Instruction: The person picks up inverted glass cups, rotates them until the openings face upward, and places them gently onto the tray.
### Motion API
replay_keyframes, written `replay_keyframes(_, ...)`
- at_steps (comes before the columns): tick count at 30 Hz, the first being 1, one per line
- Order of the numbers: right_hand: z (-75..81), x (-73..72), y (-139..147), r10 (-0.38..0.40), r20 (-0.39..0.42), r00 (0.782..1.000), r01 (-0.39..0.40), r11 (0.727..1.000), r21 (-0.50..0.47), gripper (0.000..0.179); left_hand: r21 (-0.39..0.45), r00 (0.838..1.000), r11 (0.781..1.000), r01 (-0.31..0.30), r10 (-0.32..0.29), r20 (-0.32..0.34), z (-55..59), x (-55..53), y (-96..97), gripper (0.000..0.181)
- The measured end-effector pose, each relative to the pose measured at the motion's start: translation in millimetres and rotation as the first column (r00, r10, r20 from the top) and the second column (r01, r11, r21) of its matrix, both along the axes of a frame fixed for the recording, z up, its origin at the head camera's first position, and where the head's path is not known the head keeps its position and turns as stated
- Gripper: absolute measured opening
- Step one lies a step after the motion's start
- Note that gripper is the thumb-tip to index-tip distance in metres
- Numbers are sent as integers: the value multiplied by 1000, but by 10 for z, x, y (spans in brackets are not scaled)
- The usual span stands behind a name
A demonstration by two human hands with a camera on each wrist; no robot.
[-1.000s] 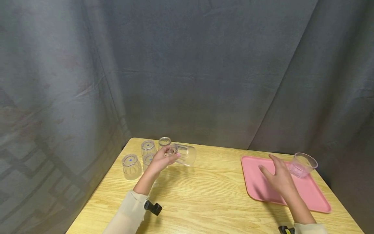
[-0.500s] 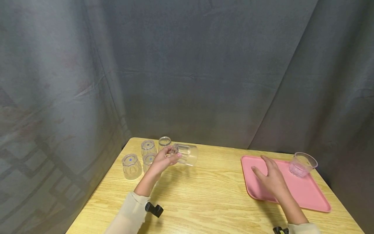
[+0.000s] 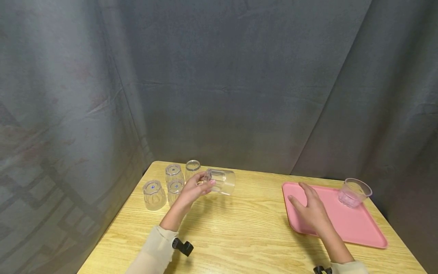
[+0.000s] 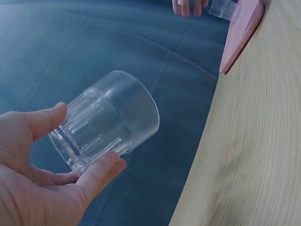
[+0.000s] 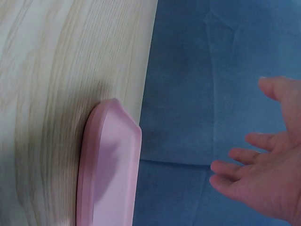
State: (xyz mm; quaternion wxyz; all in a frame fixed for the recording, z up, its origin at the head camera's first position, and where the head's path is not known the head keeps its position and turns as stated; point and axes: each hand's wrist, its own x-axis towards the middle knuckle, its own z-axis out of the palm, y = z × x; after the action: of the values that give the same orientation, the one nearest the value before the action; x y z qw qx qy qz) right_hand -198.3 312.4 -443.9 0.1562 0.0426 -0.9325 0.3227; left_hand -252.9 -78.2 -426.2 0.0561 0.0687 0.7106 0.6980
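My left hand (image 3: pixel 193 190) grips a clear plastic cup (image 3: pixel 222 182) near its base, thumb on one side and fingers on the other. The cup lies sideways in the air above the table, its mouth pointing right; the left wrist view shows the cup (image 4: pixel 108 117) tilted, nothing visible inside. Over the left part of a pink tray (image 3: pixel 356 224) hovers my right hand (image 3: pixel 311 211), fingers spread and holding nothing. In the right wrist view that hand (image 5: pixel 268 169) is apart from the tray (image 5: pixel 115 174). Another clear cup (image 3: pixel 354 193) stands upright at the tray's back right.
Several clear cups stand upside down at the table's left back, among them a front-left cup (image 3: pixel 154 196), a back cup (image 3: pixel 173 173) and one by the rear edge (image 3: pixel 193 167). The wooden table (image 3: pixel 239 232) meets a grey curtain (image 3: pixel 226 83) behind.
My left hand has carried the cup slightly to the right, away from the upside-down cups. My right hand has shifted left over the tray. The other cups and the tray have stayed put.
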Motion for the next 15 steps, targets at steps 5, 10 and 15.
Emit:
replay_keyframes(5, 21, 11, -65, 14, 2, 1000, -14, 1000, -6, 69, 5, 1000, 1000, 5, -5, -1, -19, -1, 21, 71)
replay_keyframes(10, 50, 22, -122, 25, 4, 1000, -25, 1000, -15, 69, 33, 1000, 999, 9, -9, -1, -32, -2, 58, 68)
replay_keyframes(15, 68, 8, -171, 34, 12, 999, -34, 999, -25, 72, 62, 1000, 998, 12, -13, 8, -24, 14, 106, 68)
